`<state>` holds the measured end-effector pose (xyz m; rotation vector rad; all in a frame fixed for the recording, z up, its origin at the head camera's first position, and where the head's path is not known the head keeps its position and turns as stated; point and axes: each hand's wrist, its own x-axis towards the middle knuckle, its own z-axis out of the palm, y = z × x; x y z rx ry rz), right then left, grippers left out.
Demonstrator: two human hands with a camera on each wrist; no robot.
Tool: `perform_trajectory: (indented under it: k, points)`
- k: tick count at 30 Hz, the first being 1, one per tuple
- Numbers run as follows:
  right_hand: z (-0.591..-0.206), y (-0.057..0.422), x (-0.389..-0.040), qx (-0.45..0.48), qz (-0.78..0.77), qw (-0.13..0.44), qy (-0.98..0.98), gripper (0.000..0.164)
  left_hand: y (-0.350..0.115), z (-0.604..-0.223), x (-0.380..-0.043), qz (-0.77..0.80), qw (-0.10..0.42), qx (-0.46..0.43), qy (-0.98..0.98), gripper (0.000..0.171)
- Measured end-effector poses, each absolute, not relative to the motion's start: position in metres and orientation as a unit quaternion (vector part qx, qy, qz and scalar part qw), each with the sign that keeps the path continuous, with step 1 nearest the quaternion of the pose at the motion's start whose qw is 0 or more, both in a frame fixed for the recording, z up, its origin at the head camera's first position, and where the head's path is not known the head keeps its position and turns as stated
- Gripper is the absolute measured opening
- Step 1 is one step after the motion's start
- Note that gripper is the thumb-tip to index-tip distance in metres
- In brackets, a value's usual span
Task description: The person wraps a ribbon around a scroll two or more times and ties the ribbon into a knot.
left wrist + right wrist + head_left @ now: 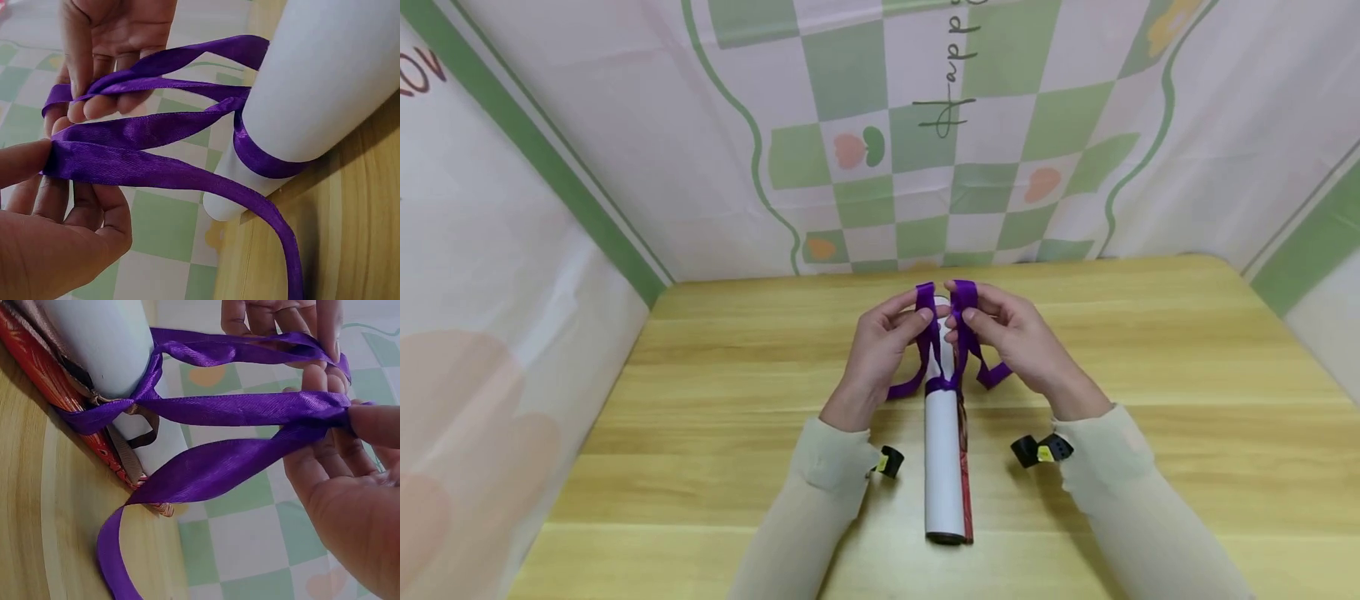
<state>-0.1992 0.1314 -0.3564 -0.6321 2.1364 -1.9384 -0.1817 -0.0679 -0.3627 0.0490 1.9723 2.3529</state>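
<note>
A white paper roll (944, 467) lies lengthwise on the table, with a purple ribbon (269, 156) wrapped round it and crossed on top. My left hand (880, 346) pinches one end of the ribbon, folded into a loop, between thumb and fingers. On the other side, my right hand (1018, 342) pinches a second ribbon loop (250, 409) the same way. Both loops are held up above the roll's far part, side by side, and loose tails hang down to either side. Along the roll's right side runs a red patterned item (56, 381) with a brown cord, bound under the ribbon too.
The wooden table (737, 467) spreads around the roll. Behind it hangs a green-and-white checked cloth (925, 192), and another printed cloth (497, 292) hangs at the left. Small black cameras are strapped at both wrists, the right one (1041, 451) close above the tabletop.
</note>
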Motion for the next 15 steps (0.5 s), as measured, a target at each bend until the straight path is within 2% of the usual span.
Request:
perform_trajectory:
  k: [5, 15]
  points:
    - [-0.3564, 0.1307, -0.1991, -0.209, -0.659, 0.088, 0.717, 0.043, -0.0689, -0.3621, -0.1819, 0.774, 0.047, 0.024, 0.631, 0.035]
    - [-0.357, 0.1306, -0.2007, -0.199, -0.624, 0.053, 0.754, 0.031, -0.0718, -0.3621, -0.1829, 0.77, 0.044, 0.006, 0.636, 0.039]
